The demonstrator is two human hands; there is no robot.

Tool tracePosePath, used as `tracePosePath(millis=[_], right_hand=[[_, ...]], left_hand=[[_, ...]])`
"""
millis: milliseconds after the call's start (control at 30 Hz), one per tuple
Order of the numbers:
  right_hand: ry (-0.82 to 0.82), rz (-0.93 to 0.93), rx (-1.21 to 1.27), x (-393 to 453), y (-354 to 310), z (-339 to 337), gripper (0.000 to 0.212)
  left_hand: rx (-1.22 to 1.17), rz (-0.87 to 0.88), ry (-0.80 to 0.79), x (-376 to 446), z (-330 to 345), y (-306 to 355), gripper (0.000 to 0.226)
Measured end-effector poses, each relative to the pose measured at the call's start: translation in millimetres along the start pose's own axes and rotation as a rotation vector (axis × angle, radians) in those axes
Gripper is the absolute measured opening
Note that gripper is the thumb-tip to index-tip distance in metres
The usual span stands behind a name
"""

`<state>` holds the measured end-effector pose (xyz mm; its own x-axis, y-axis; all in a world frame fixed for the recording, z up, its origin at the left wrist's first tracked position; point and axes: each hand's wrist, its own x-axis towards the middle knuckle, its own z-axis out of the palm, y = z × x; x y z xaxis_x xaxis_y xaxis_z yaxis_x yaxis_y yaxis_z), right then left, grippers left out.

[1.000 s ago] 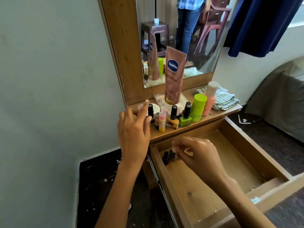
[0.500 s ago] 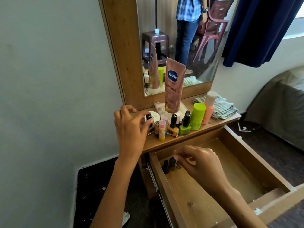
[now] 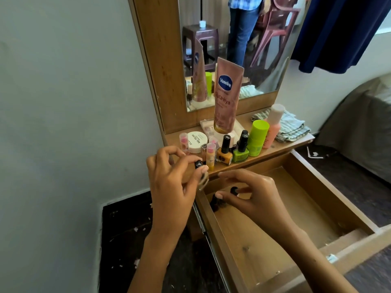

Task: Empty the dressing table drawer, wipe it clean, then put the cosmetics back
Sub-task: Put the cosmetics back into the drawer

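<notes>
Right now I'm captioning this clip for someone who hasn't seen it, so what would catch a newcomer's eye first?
The tall pink lotion tube stands upright on the dressing table in front of the mirror, above a cluster of bright nail polish bottles. Below, the open drawer looks almost bare. The left hand pinches a small black-capped bottle at the table's edge, while the right hand handles dark bottles in the drawer's back left corner.

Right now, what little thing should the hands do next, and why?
Probably the left hand should lower its black-capped bottle into the drawer's back left corner. Its grip holds the bottle just above the shelf edge, while the right hand is setting small dark bottles there.
</notes>
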<state>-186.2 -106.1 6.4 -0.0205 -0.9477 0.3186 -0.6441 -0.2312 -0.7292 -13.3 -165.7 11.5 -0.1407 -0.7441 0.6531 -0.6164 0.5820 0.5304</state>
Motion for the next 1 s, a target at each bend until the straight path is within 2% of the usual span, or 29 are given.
tracePosePath(millis=[100,267,433,600,767,1000], right_hand=[[-0.090,-0.021,0.075,2.2,-3.1,-2.7,0.039],[-0.139,0.016,0.061,-1.8,0.3,-8.7,0.022],[-0.033,0.250,-0.118,-3.0,25.7,-29.7,0.023],[-0.002,0.411,-0.369,6.8,58.5,-37.8,0.029],[-0.071,0.443,-0.421,17.2,75.0,-19.5,0.026],[-0.090,0.436,-0.473,23.9,78.1,-3.8,0.022]], left_hand=[[-0.099,0.026,-0.125,-12.6,-1.7,10.0,0.027],[-0.247,0.018,-0.216,-21.8,5.6,24.4,0.027],[-0.289,-0.084,-0.202,-27.8,9.7,21.7,0.037],[-0.287,-0.127,-0.129,-32.1,8.0,15.1,0.029],[-0.312,-0.145,-0.105,-33.5,7.0,12.9,0.019],[-0.320,-0.138,-0.101,-35.6,10.0,14.2,0.016]])
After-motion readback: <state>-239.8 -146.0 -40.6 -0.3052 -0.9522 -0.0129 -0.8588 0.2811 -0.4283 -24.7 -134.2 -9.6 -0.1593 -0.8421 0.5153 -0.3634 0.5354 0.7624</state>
